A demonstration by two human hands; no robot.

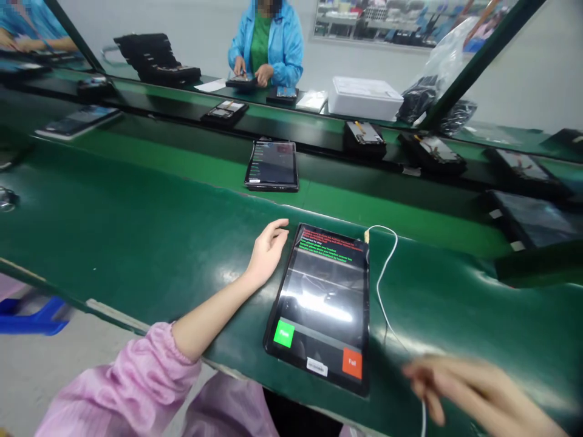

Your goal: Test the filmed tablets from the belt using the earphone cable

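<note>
Two hands working around one tablet (322, 303) that is lying flat on the green bench (136, 230), near its front edge, screen up. Screen is showing red and green text lines at the top, a green button (283, 334) bottom left, an orange button (352, 363) bottom right, and a white sticker between them near the lower edge. Glare is washing out the middle of the screen.

Left hand (268, 249) is resting on the bench just beside the tablet's top-left corner, fingers loosely curled, fingertips right at the corner; touching or just short of it, cannot tell. It is gripping nothing. Pink sleeve (122, 382) is covering the forearm.

Right hand (464, 388) is hovering low at the bottom right, motion-blurred, fingers spread and pointing toward the tablet. White cable (381, 285) is running from the tablet's top-right corner, looping down the bench and passing under that hand. Whether the hand is pinching the cable or is loose: cannot tell from the blur.

Second tablet (272, 165) is sitting further back on the conveyor, well apart, screen lit. More dark devices are lining the far rail to the right. White box (364, 97) is sitting on the far bench. A person in a blue coat (268, 45) is working opposite, both hands on a device.
</note>
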